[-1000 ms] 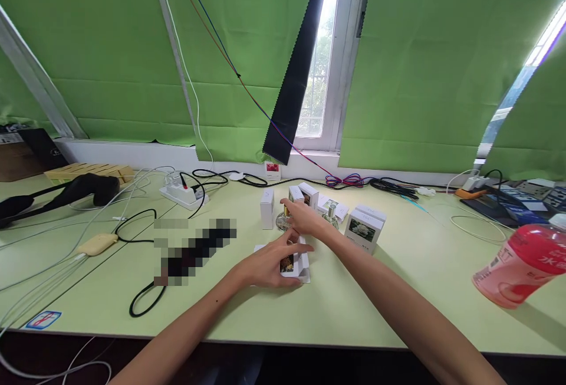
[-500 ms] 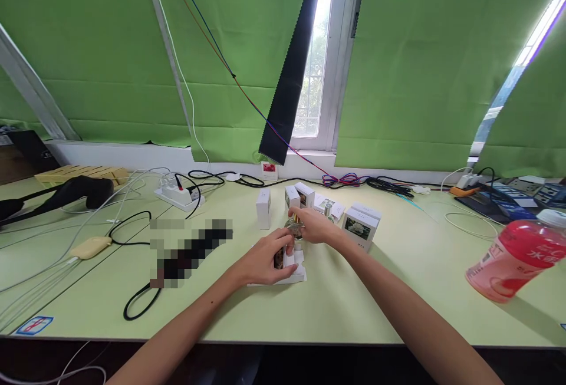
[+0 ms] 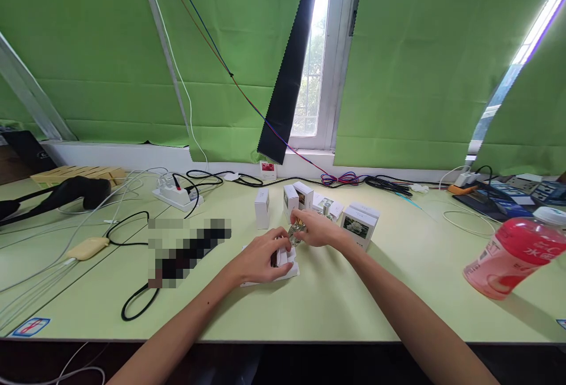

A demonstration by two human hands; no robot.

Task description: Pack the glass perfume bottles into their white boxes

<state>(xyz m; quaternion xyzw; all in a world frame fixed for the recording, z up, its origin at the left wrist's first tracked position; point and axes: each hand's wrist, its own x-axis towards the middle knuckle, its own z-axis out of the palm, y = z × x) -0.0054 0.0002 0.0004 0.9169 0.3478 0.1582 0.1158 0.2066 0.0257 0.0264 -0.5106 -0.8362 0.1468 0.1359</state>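
Just below the frame's centre, a person's left hand (image 3: 262, 257) clasps a white box (image 3: 282, 257) between thumb and fingers, apparently steadying it, while the right hand (image 3: 316, 229) grips a glass bottle (image 3: 296, 233) just beyond, seemingly for control

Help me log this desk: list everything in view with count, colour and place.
Nearest carton: one, white, centre
Other cartons: at least five, white, centre
Glass bottles: two, clear, centre
Small box: one, white, back
Drink bottle: one, pink, right
Power strip: one, white, back left
Cables: many, mixed, back and left
Case: one, yellow, left
Curved object: one, black, left
Slatted object: one, yellow, left
Pixelated object: one, dark, centre-left
Clutter: uncountable, mostly dark, back corners
Stickers: two, blue-edged, front
Table: one, yellowish, foreground
Covers: several, green, behind
Window: one, white-framed, back
Left hand: one, bare, gripping nearest carton
Right hand: one, bare, holding glass bottle
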